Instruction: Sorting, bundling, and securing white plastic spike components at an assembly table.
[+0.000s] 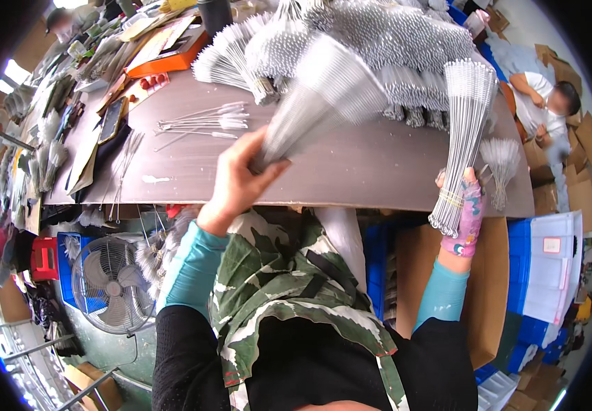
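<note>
My left hand (pixel 235 171) is closed around the narrow end of a bundle of thin brushes (pixel 323 99) with white bristles, blurred by motion above the table. In my right hand (pixel 470 179), near the table's front edge, is another bundle of wire brushes (pixel 468 116). It stands bristle end up, bound by a yellowish band (pixel 451 198) above its looped wire ends. Beside that hand, a smaller brush bundle (pixel 500 164) rests on the table. Several loose brushes (pixel 207 123) lie left of my left hand.
A tall pile of brush bundles (pixel 405 34) covers the table's far side. At the left are an orange box (pixel 168 58) and a phone (pixel 111 118). Below stand a fan (pixel 114 288) and a cardboard box (pixel 491 288). Another person (pixel 542 103) sits at the far right, near stacked bins (pixel 549 264).
</note>
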{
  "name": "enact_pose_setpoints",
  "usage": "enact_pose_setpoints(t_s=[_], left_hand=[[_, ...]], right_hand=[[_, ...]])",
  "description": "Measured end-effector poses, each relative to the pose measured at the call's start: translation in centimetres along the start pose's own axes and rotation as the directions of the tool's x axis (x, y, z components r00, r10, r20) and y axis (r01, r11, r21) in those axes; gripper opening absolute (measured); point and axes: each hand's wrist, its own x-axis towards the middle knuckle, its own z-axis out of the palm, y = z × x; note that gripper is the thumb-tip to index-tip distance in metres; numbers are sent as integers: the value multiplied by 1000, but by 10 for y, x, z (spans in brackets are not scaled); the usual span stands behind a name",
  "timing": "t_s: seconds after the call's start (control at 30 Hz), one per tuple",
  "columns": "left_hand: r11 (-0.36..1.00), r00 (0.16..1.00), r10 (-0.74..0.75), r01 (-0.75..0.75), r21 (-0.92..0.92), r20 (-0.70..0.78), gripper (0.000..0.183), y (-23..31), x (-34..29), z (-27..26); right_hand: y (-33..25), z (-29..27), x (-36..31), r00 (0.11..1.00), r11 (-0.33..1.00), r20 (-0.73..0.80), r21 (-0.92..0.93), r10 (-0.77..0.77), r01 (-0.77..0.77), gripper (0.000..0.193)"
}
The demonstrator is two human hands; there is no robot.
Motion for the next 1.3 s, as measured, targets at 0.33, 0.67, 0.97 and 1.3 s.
enact_pose_setpoints(t_s=[0.33, 0.67, 0.97, 1.3], left_hand=[[894, 848, 206, -366, 258, 489, 50, -30, 23, 62], [782, 823, -416, 540, -309, 387, 39, 36, -53, 50], [-5, 574, -709, 578, -816, 411, 34, 19, -122, 62], [702, 770, -630, 620, -352, 101, 84, -28, -145, 77]], right_hand=[[15, 6, -55, 998, 998, -18, -18, 65, -65, 42], [75, 65, -111, 962, 982, 249, -177, 109, -66, 56], [145, 90, -130, 883, 742, 469, -593, 4, 312, 50], [150, 108, -105, 875, 964, 445, -253, 192, -83, 55]])
